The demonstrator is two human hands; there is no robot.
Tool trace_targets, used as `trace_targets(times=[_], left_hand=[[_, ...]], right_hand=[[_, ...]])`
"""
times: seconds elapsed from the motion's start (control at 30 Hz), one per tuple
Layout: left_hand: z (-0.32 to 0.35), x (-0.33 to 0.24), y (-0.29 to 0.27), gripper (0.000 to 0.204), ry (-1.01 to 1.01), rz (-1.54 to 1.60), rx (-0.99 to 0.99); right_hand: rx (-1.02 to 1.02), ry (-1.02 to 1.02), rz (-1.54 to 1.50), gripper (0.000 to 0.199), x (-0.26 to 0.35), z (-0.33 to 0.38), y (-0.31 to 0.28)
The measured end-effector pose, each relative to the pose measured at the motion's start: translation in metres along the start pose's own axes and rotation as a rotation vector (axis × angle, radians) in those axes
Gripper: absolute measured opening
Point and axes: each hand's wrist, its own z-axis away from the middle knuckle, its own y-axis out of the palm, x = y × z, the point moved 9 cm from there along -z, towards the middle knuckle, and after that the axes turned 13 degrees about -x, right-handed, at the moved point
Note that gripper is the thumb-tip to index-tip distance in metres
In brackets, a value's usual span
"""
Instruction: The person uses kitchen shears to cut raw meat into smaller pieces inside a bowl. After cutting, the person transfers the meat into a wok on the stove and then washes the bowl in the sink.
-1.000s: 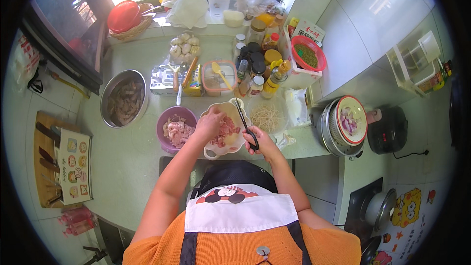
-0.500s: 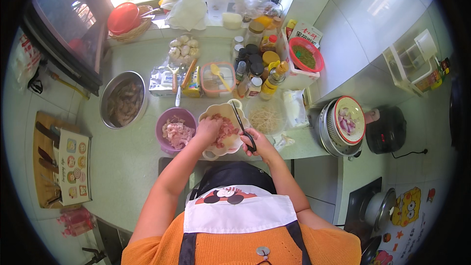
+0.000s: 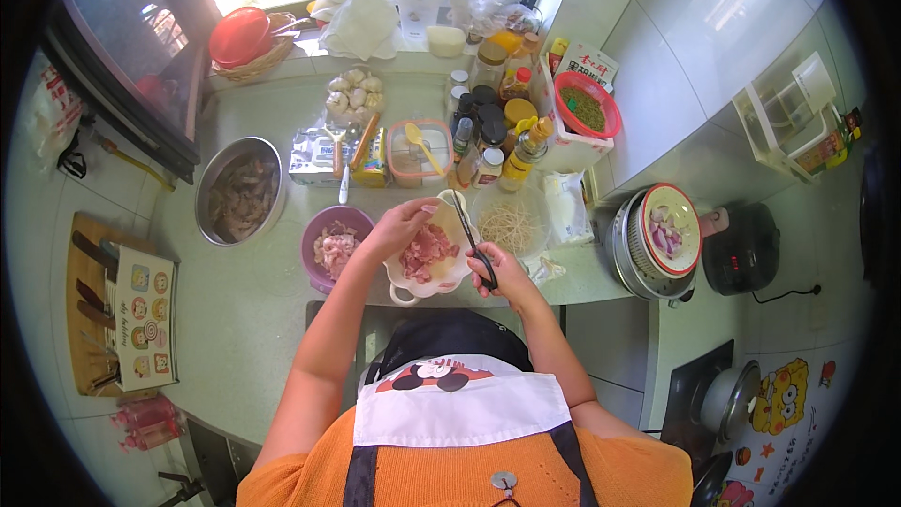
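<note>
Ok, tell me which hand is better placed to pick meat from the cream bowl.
Likely the left hand: it is over the cream bowl, near the meat; the right hand grips scissors.

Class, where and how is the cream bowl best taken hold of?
Probably by pinching the near loop handle of the cream bowl, coming from the near side: it juts outward there, clear of the left hand and the scissors.
</note>
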Motion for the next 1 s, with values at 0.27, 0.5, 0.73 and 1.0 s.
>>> trace_targets(times=[0.27,0.5,0.73,1.0], left_hand=[[0.002,0.005,0.002,0.029,-0.078,0.128,-0.031],[-0.003,0.050,-0.005,0.026,-0.331,0.369,-0.147],[0.000,0.048,-0.002,0.023,-0.372,0.481,-0.241],[-0.004,0.056,-0.002,0.023,-0.271,0.425,-0.253]], right_hand=[[0.034,-0.010,0.029,0.028,-0.007,-0.003,-0.001],[0.170,0.201,0.152,0.034,-0.024,0.009,0.008],[0.295,0.196,0.106,0.033,-0.027,0.014,0.018],[0.352,0.176,-0.094,0.034,-0.021,0.019,0.021]])
